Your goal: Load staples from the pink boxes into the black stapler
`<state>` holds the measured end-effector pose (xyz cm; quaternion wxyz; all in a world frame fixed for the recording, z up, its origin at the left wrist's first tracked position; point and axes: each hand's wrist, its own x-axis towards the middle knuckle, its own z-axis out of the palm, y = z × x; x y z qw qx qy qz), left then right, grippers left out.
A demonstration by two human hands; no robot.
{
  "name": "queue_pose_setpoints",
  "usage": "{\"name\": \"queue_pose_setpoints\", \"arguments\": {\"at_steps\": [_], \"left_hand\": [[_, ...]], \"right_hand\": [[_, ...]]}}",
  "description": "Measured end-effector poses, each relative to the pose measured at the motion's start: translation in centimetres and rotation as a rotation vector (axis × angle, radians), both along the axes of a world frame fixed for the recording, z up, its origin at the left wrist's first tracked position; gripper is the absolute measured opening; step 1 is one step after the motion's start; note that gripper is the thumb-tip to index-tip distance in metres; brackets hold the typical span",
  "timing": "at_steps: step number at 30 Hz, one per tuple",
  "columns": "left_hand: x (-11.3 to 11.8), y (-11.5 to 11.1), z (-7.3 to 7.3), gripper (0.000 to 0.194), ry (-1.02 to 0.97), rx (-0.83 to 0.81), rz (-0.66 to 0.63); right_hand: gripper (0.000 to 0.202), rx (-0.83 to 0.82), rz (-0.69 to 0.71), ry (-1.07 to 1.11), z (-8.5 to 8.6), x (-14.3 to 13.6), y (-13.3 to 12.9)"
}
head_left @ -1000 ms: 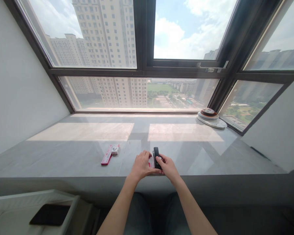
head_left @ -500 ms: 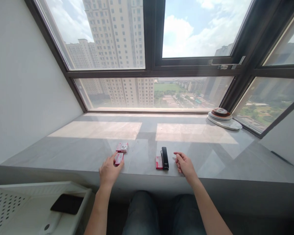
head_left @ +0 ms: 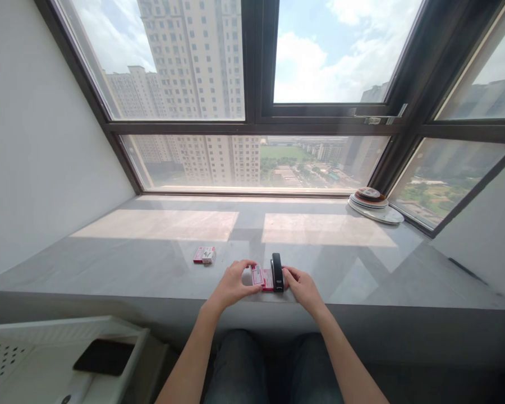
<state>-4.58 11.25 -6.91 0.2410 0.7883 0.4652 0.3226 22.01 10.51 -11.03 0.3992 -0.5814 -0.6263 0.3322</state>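
Observation:
Between the thumb and fingers of my left hand [head_left: 235, 285] is a small red and white box [head_left: 257, 275]. It is beside another red and white box [head_left: 268, 279], which lies against the left side of a black stapler [head_left: 277, 273]. My right hand [head_left: 302, 286] has its fingers closed at the stapler's right side, touching it; whether they grip anything is hidden. Farther left on the grey sill [head_left: 151, 272] sit a red box [head_left: 198, 255] and a white and pink box [head_left: 209, 255], close together.
Stacked plates [head_left: 374, 207] stand at the sill's back right corner, by the window frame. Below the sill on the left is a white plastic basket [head_left: 139, 350] with a black flat object [head_left: 104, 357] on it. My knees are under the front edge.
My left hand has carried its box right, from beside the other boxes to the one at the stapler. My right hand has moved left to the stapler. The view has shifted slightly.

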Motion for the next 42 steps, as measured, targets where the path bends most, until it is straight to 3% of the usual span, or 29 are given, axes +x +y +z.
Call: {"name": "queue_pose_setpoints", "arguments": {"at_steps": [5,8,11,13,15,18,20,23,27,30,33,36,39,42], "left_hand": [[3.8,0.8,-1.2,0.067,0.027,-0.039,-0.095],[4.6,0.5,-1.7,0.071,0.035,-0.019,-0.081],[4.3,0.2,-1.1,0.073,0.03,0.04,-0.091],[2.7,0.6,-0.2,0.058,0.006,0.125,-0.018],[-0.5,1.7,0.6,0.035,-0.012,0.212,0.177],[-7.0,4.1,0.6,0.039,0.063,0.226,0.574],[-11.2,5.1,-0.4,0.04,0.195,0.103,0.744],[-15.2,4.9,-2.7,0.041,0.35,0.026,0.69],[-16.6,2.6,-4.7,0.042,0.357,0.089,0.555],[-16.0,0.7,-4.7,0.04,0.251,0.081,0.414],[-13.7,-0.6,-3.6,0.046,0.15,0.036,0.329],[-9.1,-1.2,-2.0,0.06,0.042,-0.001,0.197],[-3.5,-1.1,-0.5,0.057,-0.064,0.012,0.042],[1.0,-0.6,0.0,0.059,-0.127,-0.004,-0.076]], "right_hand": [[0.059,0.032,0.068,-0.066,1.2,-0.6,-1.1],[0.062,0.048,0.091,-0.073,1.6,-0.6,-1.4],[0.062,0.038,0.082,-0.063,1.5,-0.5,-1.3],[0.062,0.018,0.054,-0.044,1.3,-0.4,-1.2],[0.062,-0.004,0.033,-0.014,0.9,-0.3,-1.0],[0.062,-0.018,0.031,0.02,0.4,-0.2,-0.8],[0.061,-0.012,0.034,0.028,0.2,-0.1,-0.7],[0.058,0.007,0.034,0.033,-0.1,0.0,-0.7],[0.055,0.011,0.031,0.036,-0.3,0.0,-0.6],[0.055,0.012,0.029,0.04,-0.4,0.0,-0.5],[0.055,0.014,0.03,0.043,-0.4,0.0,-0.5],[0.054,0.017,0.031,0.037,-0.4,0.0,-0.5],[0.055,0.016,0.034,0.03,-0.4,0.0,-0.5],[0.055,0.021,0.048,0.027,-0.2,0.0,-0.6]]}}
